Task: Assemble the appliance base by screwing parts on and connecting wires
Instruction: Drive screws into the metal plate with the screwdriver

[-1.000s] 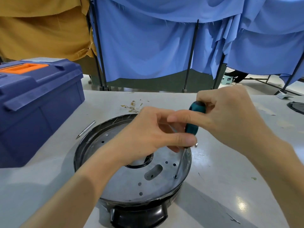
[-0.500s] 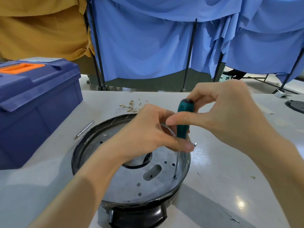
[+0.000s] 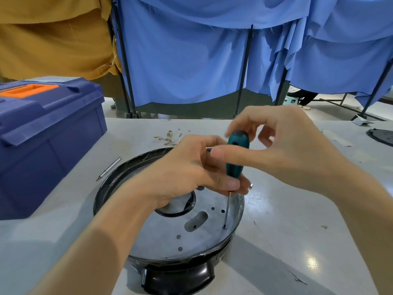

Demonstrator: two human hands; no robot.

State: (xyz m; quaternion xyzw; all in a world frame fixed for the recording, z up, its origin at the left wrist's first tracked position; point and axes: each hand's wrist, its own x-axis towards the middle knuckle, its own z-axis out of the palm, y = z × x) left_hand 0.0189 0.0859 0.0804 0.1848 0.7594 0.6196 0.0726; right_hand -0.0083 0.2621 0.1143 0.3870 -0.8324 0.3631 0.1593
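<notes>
The round black appliance base point(image 3: 101, 189) lies on the table with a grey metal plate point(image 3: 161, 237) set in it. A teal-handled screwdriver point(image 3: 234, 168) stands upright, its tip on a screw point(image 3: 224, 226) near the plate's right edge. My left hand point(image 3: 187, 173) grips the bottom of the handle where the shaft begins. My right hand point(image 3: 293, 150) pinches the top of the handle, with the thumb across its front and blurred fingers behind. The plate's far half is hidden by my left hand.
A blue toolbox point(image 3: 49, 141) with an orange handle stands at the left. A thin metal rod point(image 3: 108, 168) and a heap of small brass terminals point(image 3: 170, 137) lie behind the base. Another black part point(image 3: 382, 136) sits at the right edge. Blue curtains hang behind.
The screwdriver has swung from leaning right to upright, its tip staying on the screw. My right fingers have shifted round the handle top. My left hand keeps its hold.
</notes>
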